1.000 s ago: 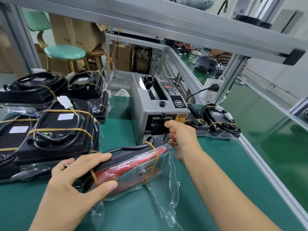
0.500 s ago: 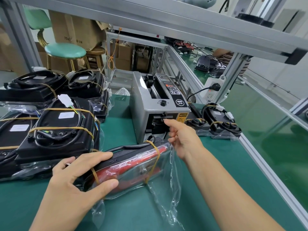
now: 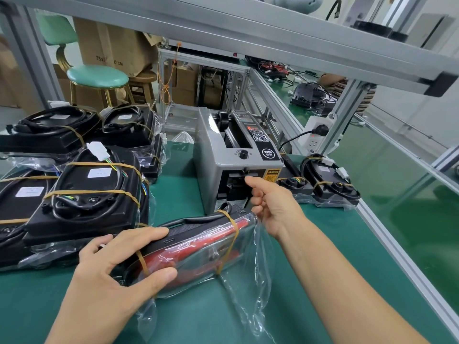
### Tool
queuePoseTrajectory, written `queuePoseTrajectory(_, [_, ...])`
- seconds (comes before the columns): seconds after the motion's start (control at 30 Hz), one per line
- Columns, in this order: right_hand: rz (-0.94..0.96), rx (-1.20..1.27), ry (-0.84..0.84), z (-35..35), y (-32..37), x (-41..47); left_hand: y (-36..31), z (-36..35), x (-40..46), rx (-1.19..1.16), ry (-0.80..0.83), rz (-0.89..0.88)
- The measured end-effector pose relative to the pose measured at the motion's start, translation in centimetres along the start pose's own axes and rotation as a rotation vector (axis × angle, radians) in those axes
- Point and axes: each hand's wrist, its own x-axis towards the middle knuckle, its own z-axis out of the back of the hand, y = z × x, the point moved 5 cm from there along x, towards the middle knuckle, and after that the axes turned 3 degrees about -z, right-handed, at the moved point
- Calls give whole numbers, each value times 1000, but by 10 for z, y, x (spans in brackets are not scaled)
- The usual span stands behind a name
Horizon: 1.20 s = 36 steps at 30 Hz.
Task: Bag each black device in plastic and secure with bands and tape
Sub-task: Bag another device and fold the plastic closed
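Note:
A black and red device (image 3: 198, 242) lies in a clear plastic bag (image 3: 250, 289) on the green mat, with two tan rubber bands around it. My left hand (image 3: 116, 266) grips its near left end, fingers on top and thumb on the front side. My right hand (image 3: 270, 204) is at the outlet of the grey tape dispenser (image 3: 216, 157), thumb at the slot and fingers curled beneath it, pinching there. The clear tape strip itself is too faint to make out. The bag's open end hangs loose below my right wrist.
Several bagged, banded black devices (image 3: 92, 192) are stacked at the left. Two more (image 3: 330, 184) lie right of the dispenser, next to the aluminium frame rail (image 3: 397, 249). A power strip (image 3: 318, 132) hangs on the frame post. A green stool (image 3: 98, 76) and cardboard boxes stand behind.
My right hand has risen from just above the bag's end to the dispenser's outlet slot. My left hand and the bagged device have stayed put.

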Motion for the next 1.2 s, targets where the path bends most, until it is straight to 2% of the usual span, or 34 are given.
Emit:
queuePoseTrajectory(0.23, [-23, 49, 75, -2, 1, -2, 0, 1, 0, 6, 4, 44])
queuePoseTrajectory(0.37, [-16, 56, 37, 0, 1, -2, -1, 1, 1, 9, 7, 35])
queuePoseTrajectory(0.57, [76, -85, 13, 4, 12, -15, -1, -2, -5, -32, -42, 63])
queuePoseTrajectory(0.63, [182, -167, 100, 7, 27, -37, -5, -9, -10, -39, -107, 78])
queuePoseTrajectory(0.73, [357, -350, 326, 0, 44, -90, -21, -27, -13, -44, -182, 75])
queuePoseTrajectory(0.83, [366, -525, 522, -22, 32, -126, -32, -34, -16, -34, -218, 49])
queuePoseTrajectory(1.07, [353, -645, 471, -25, -1, -123, -30, -30, -26, -74, -205, 40])
queuePoseTrajectory(1.13, [414, -633, 474, -27, -2, -127, -29, -28, -26, -45, -207, 55])
queuePoseTrajectory(1.2, [546, -663, 448, -31, 1, -131, -25, -25, -23, -111, -181, 104])
